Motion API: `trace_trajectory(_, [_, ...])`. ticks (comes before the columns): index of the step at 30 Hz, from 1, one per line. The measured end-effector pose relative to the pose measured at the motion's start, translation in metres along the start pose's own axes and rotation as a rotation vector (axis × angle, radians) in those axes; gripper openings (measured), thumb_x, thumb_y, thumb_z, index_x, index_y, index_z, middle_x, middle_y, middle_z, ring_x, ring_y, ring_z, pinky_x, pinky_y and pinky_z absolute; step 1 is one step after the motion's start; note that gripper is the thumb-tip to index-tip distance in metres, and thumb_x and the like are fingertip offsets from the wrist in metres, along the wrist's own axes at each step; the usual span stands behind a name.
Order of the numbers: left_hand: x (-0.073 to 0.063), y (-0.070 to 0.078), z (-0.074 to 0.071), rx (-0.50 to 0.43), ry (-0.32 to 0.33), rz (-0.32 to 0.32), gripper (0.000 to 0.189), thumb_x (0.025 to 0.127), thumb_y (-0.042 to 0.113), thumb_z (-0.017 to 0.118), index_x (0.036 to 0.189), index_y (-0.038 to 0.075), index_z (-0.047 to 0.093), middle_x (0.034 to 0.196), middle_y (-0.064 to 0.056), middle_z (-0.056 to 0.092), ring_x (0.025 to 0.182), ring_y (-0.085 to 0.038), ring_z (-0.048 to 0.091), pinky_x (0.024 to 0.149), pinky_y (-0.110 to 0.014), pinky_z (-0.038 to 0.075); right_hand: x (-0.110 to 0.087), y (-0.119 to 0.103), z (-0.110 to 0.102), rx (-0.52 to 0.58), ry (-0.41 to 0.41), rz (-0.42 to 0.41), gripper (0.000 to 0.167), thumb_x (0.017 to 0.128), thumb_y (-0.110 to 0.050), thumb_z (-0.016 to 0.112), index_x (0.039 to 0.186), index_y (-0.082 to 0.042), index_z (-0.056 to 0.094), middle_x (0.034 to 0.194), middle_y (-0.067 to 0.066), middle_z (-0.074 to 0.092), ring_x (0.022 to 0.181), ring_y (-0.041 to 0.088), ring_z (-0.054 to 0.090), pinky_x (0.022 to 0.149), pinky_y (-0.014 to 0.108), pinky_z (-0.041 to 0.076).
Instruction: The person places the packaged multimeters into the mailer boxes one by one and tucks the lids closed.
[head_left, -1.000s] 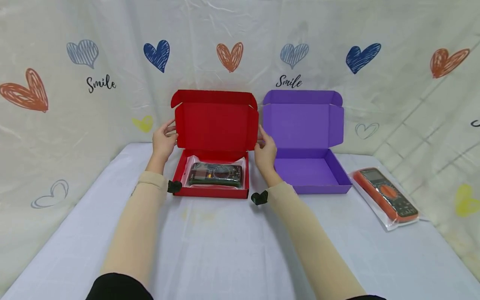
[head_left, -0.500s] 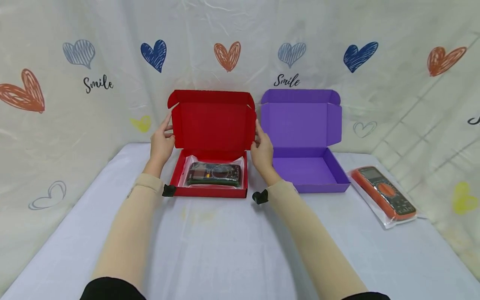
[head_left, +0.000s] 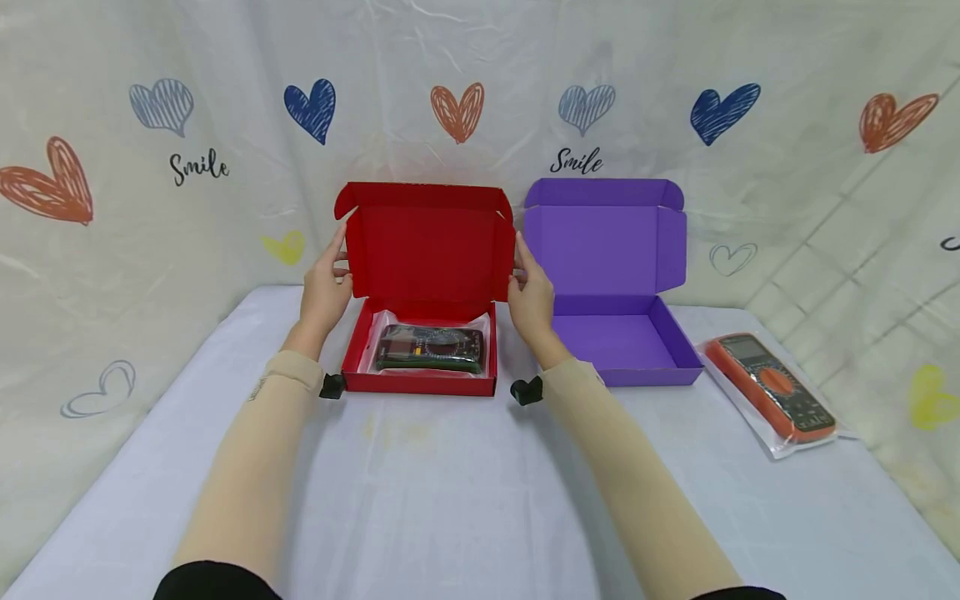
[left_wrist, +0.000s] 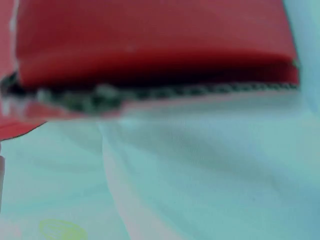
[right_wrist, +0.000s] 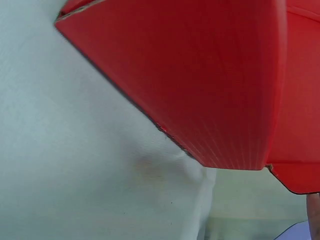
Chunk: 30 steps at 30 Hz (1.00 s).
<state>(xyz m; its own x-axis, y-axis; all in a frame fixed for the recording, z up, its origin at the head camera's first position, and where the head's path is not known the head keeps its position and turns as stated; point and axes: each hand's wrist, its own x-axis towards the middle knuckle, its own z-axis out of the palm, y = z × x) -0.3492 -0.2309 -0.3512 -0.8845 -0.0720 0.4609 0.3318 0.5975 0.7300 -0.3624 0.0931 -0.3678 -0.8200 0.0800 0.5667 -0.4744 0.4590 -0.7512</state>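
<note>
In the head view my left hand is at the left edge of the raised lid of a red cardboard box, its index finger extended along that edge. At the lid's right edge is my right hand, fingers pointing up, touching the side. The fingertips are partly hidden by the lid. A dark multimeter in clear plastic wrap lies inside the box. The wrist views show the red box wall and the red box side close up, with only a sliver of a finger at each frame's edge.
An open purple box with its lid up stands to the right of the red one. Further right lies an orange multimeter in a plastic bag. Behind the white-covered table hangs a curtain with printed hearts.
Both hands have slid slightly up the lid's side edges. The lid's top has shifted a little. The boxes and both multimeters stay in place on the table.
</note>
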Motion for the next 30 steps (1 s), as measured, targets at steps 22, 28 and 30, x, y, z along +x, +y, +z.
trace_trajectory(22, [-0.005,0.011,-0.004,0.055,0.01,0.022,0.067,0.101,0.002,0.061,0.159,0.017,0.031,0.146,-0.021,0.051,0.117,-0.039,0.062,0.098,-0.052,0.053,0.0,-0.004,-0.007,-0.011,0.026,-0.102,0.061,0.1,0.009,0.054,0.155,-0.014,0.047,0.125,0.018,0.063,0.104,0.032,0.068,0.09,0.042,0.058])
trace_trajectory(28, [-0.008,0.01,-0.004,0.015,0.053,0.025,0.06,0.102,0.002,0.059,0.155,0.016,0.036,0.144,-0.02,0.054,0.114,-0.038,0.063,0.097,-0.052,0.054,-0.003,-0.002,-0.005,0.0,0.047,-0.121,0.059,0.099,0.008,0.055,0.154,-0.013,0.049,0.123,0.018,0.065,0.102,0.032,0.068,0.089,0.043,0.058])
trace_trajectory(30, [-0.009,0.01,-0.005,-0.001,0.057,0.039,0.059,0.102,0.001,0.059,0.155,0.015,0.037,0.143,-0.021,0.054,0.112,-0.038,0.063,0.097,-0.053,0.054,-0.004,-0.001,-0.004,-0.005,0.057,-0.129,0.058,0.099,0.008,0.056,0.153,-0.012,0.05,0.122,0.019,0.065,0.101,0.032,0.069,0.089,0.043,0.058])
